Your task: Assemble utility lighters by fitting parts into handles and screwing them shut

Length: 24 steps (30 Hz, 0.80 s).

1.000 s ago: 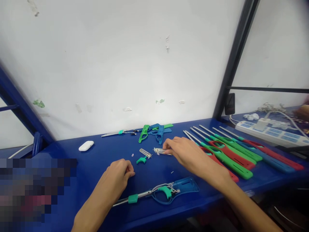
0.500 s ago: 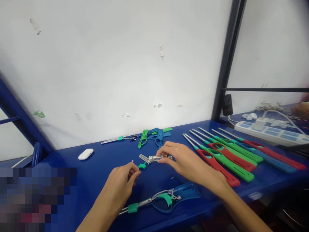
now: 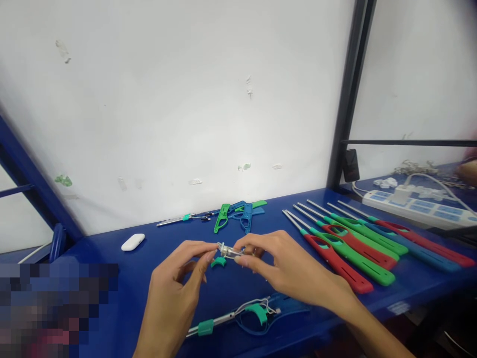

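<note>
A clear plastic gas tank [image 3: 231,252] is pinched between the thumb and fingers of my right hand [image 3: 274,256]. The fingertips of my left hand [image 3: 186,271] close on its left end, at the small valve. Just below the fingertips, a green trigger piece [image 3: 219,262] lies on the blue table [image 3: 149,298]. Nearer the front edge is an open blue lighter shell [image 3: 285,306] with a metal rod, white wires and another green trigger [image 3: 258,313].
Several finished-looking lighters [image 3: 354,243] in red, green and blue lie at the right. Loose green and blue shells [image 3: 222,218] and metal rods [image 3: 175,220] lie by the wall. A white case [image 3: 133,242] sits left; a power strip [image 3: 421,204] is far right.
My left hand has moved right and up to the clear tank and now grips its end. My right hand has shifted slightly down with the tank.
</note>
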Motion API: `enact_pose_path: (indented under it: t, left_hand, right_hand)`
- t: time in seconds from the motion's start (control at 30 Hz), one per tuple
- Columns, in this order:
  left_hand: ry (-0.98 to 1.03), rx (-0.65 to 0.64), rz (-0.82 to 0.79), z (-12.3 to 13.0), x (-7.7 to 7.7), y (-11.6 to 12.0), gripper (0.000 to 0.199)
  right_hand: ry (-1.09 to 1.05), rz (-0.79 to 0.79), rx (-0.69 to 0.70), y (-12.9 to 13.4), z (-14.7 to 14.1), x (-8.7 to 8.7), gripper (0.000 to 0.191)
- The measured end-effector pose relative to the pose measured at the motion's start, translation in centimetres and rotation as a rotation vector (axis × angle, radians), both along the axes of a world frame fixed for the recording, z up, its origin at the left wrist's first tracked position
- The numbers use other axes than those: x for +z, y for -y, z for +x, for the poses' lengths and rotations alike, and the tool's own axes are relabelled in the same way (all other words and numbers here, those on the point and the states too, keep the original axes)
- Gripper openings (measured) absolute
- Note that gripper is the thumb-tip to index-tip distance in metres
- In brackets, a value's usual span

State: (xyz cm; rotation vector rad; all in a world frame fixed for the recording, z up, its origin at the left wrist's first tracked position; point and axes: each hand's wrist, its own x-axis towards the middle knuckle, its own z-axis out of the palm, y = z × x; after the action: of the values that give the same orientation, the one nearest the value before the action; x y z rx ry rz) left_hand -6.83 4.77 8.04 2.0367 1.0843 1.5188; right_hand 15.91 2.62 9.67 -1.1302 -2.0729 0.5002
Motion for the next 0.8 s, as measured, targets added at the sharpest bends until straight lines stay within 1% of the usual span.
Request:
enact_pose_path:
  t: [0.1, 0.17, 0.33, 0.53, 0.6, 0.8]
  left_hand:
    - [0.027, 0.078, 0.047, 0.0, -0.4, 0.2, 0.021]
    - [0.005, 0.132, 0.092, 0.0, -0.7, 0.4, 0.024]
    - [-0.105, 0.223, 0.239, 0.0, -0.7, 0.8, 0.021]
    - [-0.123, 0.304, 0.391, 0.4, -0.7, 1.0, 0.009]
    - [-0.117, 0.312, 0.411, 0.6, -0.6, 1.0, 0.007]
    - [-0.126, 0.317, 0.366, 0.8, -0.5, 1.1, 0.005]
  right_hand:
    - [-0.003, -0.041, -0.014, 0.3, -0.3, 0.2, 0.022]
    - [-0.006, -0.052, -0.022, 0.4, -0.4, 0.2, 0.023]
    - [-0.009, -0.066, 0.007, 0.4, -0.5, 0.3, 0.026]
    - [-0.046, -0.068, 0.055, 0.5, -0.3, 0.5, 0.028]
    - [-0.050, -0.067, 0.057, 0.5, -0.2, 0.6, 0.028]
    - [-0.057, -0.059, 0.032, 0.6, -0.1, 0.6, 0.029]
